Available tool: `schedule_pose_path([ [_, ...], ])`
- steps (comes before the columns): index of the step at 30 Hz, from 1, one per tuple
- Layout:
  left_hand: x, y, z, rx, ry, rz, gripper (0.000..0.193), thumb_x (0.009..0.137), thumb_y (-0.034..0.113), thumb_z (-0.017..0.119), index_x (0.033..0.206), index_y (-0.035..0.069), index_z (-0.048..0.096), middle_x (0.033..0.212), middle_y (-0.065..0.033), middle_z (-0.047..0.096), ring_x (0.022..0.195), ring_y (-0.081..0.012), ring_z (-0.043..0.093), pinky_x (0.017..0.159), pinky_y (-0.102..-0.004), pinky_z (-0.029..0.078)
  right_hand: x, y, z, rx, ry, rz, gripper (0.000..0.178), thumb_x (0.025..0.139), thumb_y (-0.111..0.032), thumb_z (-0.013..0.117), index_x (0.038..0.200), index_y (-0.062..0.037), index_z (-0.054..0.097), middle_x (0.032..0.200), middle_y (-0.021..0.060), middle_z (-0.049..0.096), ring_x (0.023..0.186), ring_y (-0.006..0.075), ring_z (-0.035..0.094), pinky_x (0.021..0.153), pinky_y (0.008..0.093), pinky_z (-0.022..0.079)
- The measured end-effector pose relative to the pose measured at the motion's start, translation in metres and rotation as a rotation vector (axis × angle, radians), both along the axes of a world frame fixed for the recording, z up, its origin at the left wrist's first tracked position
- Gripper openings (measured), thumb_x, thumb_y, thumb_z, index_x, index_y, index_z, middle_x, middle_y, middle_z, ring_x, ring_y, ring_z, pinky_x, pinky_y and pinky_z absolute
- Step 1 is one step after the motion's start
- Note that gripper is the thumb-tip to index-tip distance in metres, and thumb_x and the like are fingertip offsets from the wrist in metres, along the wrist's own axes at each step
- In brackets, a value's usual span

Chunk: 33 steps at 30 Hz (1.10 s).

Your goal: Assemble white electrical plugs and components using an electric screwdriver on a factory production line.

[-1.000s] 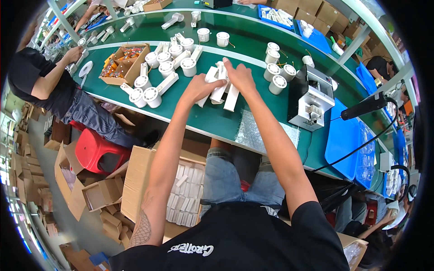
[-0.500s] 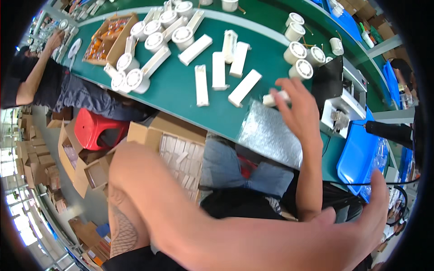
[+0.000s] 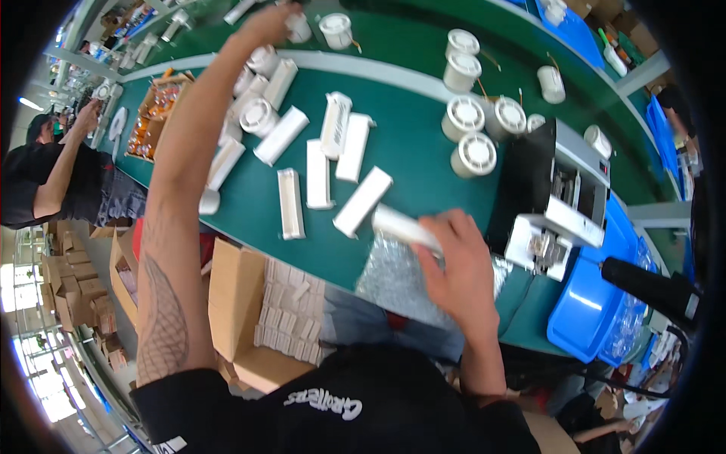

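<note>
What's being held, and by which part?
The right hand holds a white bar by its right end; the left hand is at a white cylinder, grip unclear.

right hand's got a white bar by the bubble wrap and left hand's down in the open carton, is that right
Not quite: the left hand isn't in the open carton; the head view shows it out ahead at a white cylinder. The right hand does have a white bar by the bubble wrap.

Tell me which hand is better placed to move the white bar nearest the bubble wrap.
Your right hand, probably: it holds the right end of that white bar, while your left hand stretches far forward beside a white cylinder.
</note>
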State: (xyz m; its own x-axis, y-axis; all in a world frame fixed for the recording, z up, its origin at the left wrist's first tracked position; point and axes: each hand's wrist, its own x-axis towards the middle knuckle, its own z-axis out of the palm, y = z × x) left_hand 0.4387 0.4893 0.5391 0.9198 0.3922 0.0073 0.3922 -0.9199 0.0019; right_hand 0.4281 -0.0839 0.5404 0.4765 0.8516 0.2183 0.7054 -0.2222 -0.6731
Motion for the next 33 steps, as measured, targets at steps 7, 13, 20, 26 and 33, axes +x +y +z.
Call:
schedule_pose_path([
  [7, -0.047, 0.010, 0.034, 0.156, -0.133, 0.026, 0.054, 0.087, 0.026, 0.083, 0.133, 0.005, 0.064, 0.134, -0.0217, 0.067, 0.125, -0.0384, 0.065, 0.105, -0.0462, 0.051, 0.002, -0.001, -0.027, 0.244, 1.246, 0.029, 0.033, 0.100, -0.007, 0.073, 0.130, 0.0039, 0.064, 0.117, 0.0123, 0.070, 0.099, 0.0162, 0.069, 0.088, 0.0294, 0.055],
  [13, -0.029, 0.012, 0.010, 0.027, -0.319, 0.002, 0.084, 0.079, 0.029, 0.085, 0.153, 0.009, 0.048, 0.144, -0.0290, 0.056, 0.129, -0.0459, 0.060, 0.110, -0.0475, 0.050, -0.010, -0.020, -0.029, 0.462, 1.512, 0.096, 0.048, 0.098, -0.005, 0.069, 0.142, 0.0038, 0.052, 0.124, 0.0191, 0.068, 0.108, 0.0284, 0.073, 0.094, 0.0422, 0.063],
  [20, 0.051, 0.020, -0.057, 0.035, -0.118, 0.314, 0.087, 0.077, 0.025, 0.087, 0.153, 0.023, 0.047, 0.148, -0.0233, 0.056, 0.132, -0.0460, 0.059, 0.108, -0.0541, 0.052, -0.021, -0.028, -0.040, 0.325, 1.296, -0.019, 0.038, 0.100, -0.008, 0.069, 0.134, 0.0007, 0.055, 0.111, 0.0178, 0.072, 0.103, 0.0287, 0.074, 0.094, 0.0434, 0.060],
  [26, -0.007, 0.085, -0.016, -0.012, -0.460, 0.168, 0.069, 0.077, 0.029, 0.085, 0.138, 0.016, 0.055, 0.139, -0.0252, 0.063, 0.116, -0.0449, 0.069, 0.101, -0.0529, 0.056, -0.027, -0.024, -0.034, 0.421, 1.302, 0.133, 0.042, 0.098, 0.003, 0.072, 0.136, 0.0003, 0.054, 0.120, 0.0121, 0.070, 0.114, 0.0225, 0.070, 0.097, 0.0382, 0.058],
  [33, -0.113, -0.265, 0.080, -0.646, -0.822, -0.209, 0.062, 0.082, 0.016, 0.083, 0.140, 0.009, 0.065, 0.135, -0.0196, 0.068, 0.115, -0.0341, 0.070, 0.097, -0.0467, 0.057, -0.012, -0.050, 0.000, 0.467, 1.074, 0.002, 0.037, 0.095, 0.004, 0.074, 0.130, 0.0024, 0.061, 0.119, 0.0134, 0.072, 0.112, 0.0205, 0.071, 0.100, 0.0362, 0.057],
])
